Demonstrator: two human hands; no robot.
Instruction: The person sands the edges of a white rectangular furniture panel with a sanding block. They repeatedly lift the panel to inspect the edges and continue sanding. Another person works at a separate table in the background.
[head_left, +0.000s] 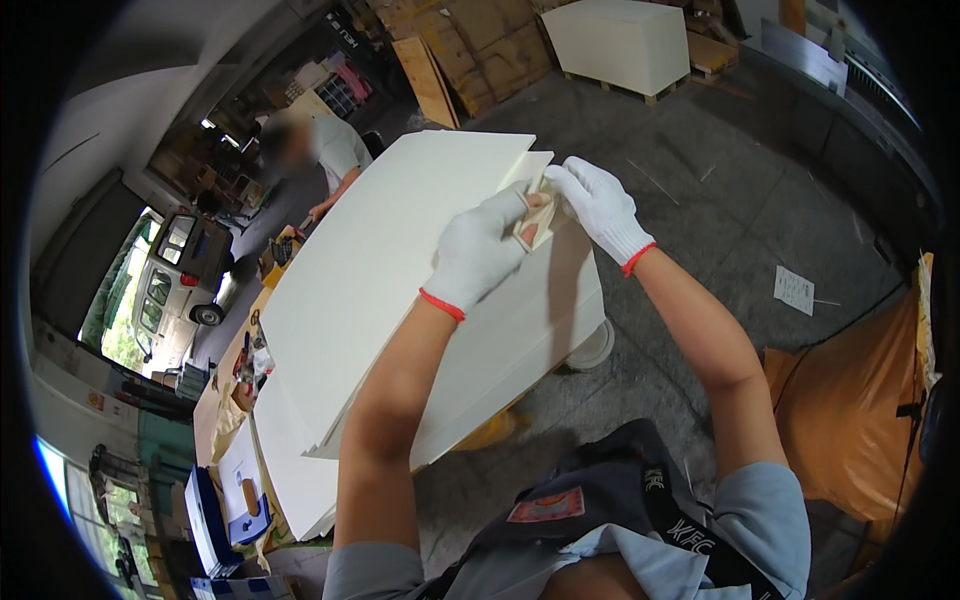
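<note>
Both of my hands wear white knit gloves with red cuffs, and they meet at the far right corner of a large stack of white sheets [370, 240]. The bent fingers of my left hand [472, 250], two with bare tips, grip a thin cream-coloured piece [541, 212] at that corner. Close beside it, my right hand [600, 208] has its thumb and fingers drawn together at the same piece; what lies between them is hidden. The upper sheets sit askew over the lower white sheets [520, 340].
Another person [325, 150] works beyond the stack's left side. Tools and a blue-and-white box [212, 525] lie along the left. A white block on a pallet [620, 50] stands behind, near cardboard boxes [490, 50]. An orange cover [850, 400] hangs at right.
</note>
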